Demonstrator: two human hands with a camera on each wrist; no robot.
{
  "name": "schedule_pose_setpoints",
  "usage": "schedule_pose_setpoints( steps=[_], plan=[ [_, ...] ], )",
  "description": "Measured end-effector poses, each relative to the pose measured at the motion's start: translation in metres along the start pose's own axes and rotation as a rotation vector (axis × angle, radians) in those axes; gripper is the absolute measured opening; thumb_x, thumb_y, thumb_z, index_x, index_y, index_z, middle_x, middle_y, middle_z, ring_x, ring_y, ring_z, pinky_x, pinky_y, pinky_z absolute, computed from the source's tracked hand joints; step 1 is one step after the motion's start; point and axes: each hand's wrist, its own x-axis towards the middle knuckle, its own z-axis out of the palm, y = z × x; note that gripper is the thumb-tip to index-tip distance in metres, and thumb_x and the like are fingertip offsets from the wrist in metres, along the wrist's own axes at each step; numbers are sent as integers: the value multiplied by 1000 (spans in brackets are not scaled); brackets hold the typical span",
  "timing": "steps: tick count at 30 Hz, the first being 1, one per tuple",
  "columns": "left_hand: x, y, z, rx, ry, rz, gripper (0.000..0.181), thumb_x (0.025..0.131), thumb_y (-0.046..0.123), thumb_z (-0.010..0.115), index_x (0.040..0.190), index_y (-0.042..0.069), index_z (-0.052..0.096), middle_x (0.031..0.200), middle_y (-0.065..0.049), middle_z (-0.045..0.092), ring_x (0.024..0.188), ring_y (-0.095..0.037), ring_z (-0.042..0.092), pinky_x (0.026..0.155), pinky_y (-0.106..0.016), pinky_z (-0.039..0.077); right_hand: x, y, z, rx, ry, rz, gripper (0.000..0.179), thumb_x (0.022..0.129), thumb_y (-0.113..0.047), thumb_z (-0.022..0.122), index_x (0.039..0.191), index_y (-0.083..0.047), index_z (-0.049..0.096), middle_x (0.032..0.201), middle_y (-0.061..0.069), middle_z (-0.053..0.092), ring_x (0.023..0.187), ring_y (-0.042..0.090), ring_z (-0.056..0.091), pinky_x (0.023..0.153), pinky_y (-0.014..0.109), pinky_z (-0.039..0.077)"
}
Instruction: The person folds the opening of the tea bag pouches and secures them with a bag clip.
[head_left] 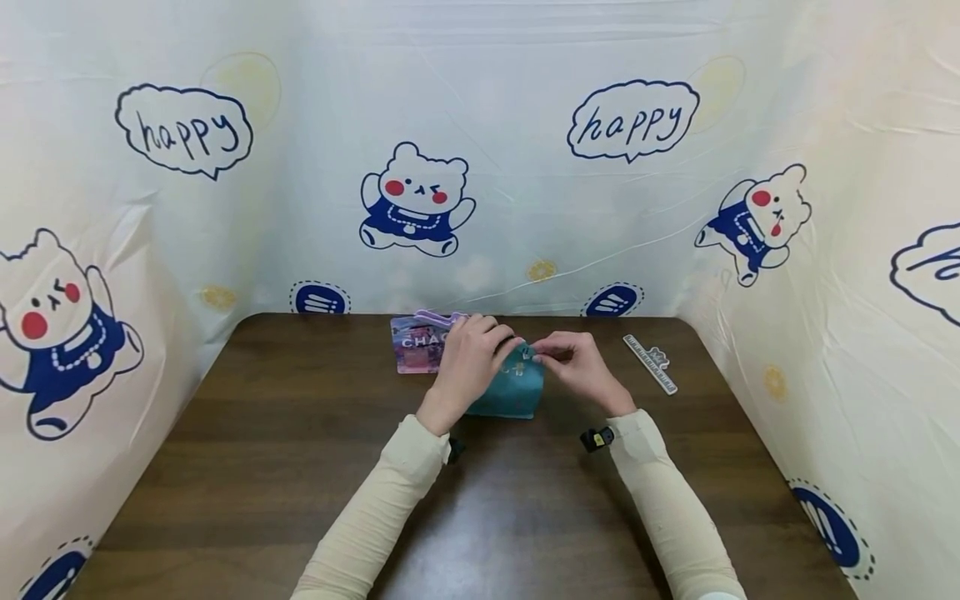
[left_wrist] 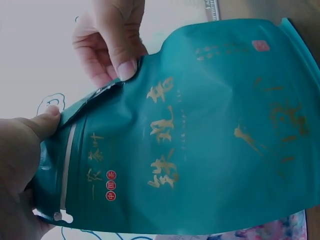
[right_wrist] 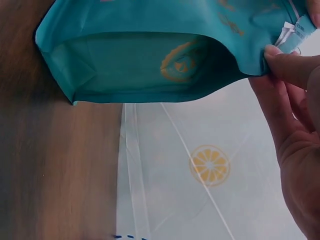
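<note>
Cream sleeves (head_left: 375, 521), hands (head_left: 468, 354) (head_left: 579, 367) pinching a teal pouch (head_left: 513, 392) by its creased top (left_wrist: 116, 102), gold characters (left_wrist: 163, 131), red seals (left_wrist: 111, 185), hollow base (right_wrist: 120, 65)

sleeves (head_left: 362, 525): cream, long, wrinkled | cuffs (head_left: 637, 435): cream | right wrist camera (head_left: 597, 439): black, yellow marking

Smooth, satin-sheen plastic pouch (left_wrist: 210, 125), faintly glossy wood-grain tabletop (head_left: 262, 467), creased cloth-like backdrop (head_left: 517, 217), white strip (head_left: 650, 365) at pouch's three o'clock, possibly plastic

The pouch (left_wrist: 210, 145) is teal with gold lettering (left_wrist: 163, 131), the table (head_left: 300, 425) brown wood grain.
</note>
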Motion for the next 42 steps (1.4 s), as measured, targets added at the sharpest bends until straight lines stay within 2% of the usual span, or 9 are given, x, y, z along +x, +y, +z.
schedule_pose_setpoints(
  steps=[4, 7, 15, 24, 29, 34, 38, 42],
  plan=[
    [0, 0, 1, -27, 14, -2, 15, 96, 29, 73, 93, 15, 78, 85, -1, 70, 81, -20, 61, 72, -34, 45, 3, -3, 0, -7, 0, -23, 16, 85, 16, 71, 99, 10, 76, 93, 22, 74, 81, 37, 73, 70, 41, 61],
    [0, 0, 2, -35, 18, -10, 16, 96, 29, 72, 92, 15, 78, 84, 0, 70, 79, -19, 60, 70, -33, 43, 3, -6, -1, -3, -19, -9, 19, 85, 18, 70, 101, 10, 75, 94, 23, 73, 84, 39, 73, 71, 46, 61],
    [1, 2, 1, -42, 17, -46, 16, 95, 29, 73, 93, 14, 79, 84, -1, 71, 79, -20, 61, 70, -33, 44, 1, -10, -3, 16, -88, 64, 25, 86, 22, 64, 108, 12, 73, 101, 25, 71, 94, 40, 72, 80, 42, 60],
    [-2, 8, 1, -15, 33, -54, 18, 97, 28, 70, 92, 14, 79, 81, -1, 69, 76, -20, 59, 67, -33, 40, 1, -8, -2, 5, -86, 48, 26, 86, 23, 63, 107, 12, 73, 100, 25, 71, 90, 41, 72, 79, 39, 61],
    [-2, 7, 2, -16, 41, -66, 18, 97, 28, 70, 94, 13, 80, 83, -2, 71, 78, -21, 61, 69, -34, 42, 2, -14, -3, 9, -94, 58, 19, 91, 14, 65, 107, 9, 74, 101, 22, 72, 89, 37, 73, 77, 32, 60],
    [-3, 5, 0, -33, 36, -71, 17, 97, 26, 70, 94, 12, 80, 84, -2, 71, 79, -21, 61, 72, -36, 45, 7, -20, 0, 22, -73, 4, 15, 96, 8, 63, 106, 9, 75, 100, 21, 72, 82, 36, 69, 72, 24, 57],
    [-3, 5, 0, -39, 26, -64, 16, 97, 25, 70, 95, 12, 80, 84, -2, 70, 79, -21, 60, 72, -36, 45, 12, -23, 5, 53, -39, -49, 16, 92, 10, 67, 106, 10, 74, 99, 22, 72, 85, 32, 71, 76, 25, 59],
    [-3, 6, 1, -43, 23, -70, 15, 97, 24, 70, 95, 12, 80, 83, -2, 69, 77, -21, 59, 71, -35, 44, 15, -22, 12, 7, 30, -112, 14, 88, 13, 70, 100, 10, 76, 94, 21, 72, 80, 30, 71, 74, 22, 58]
  ],
)
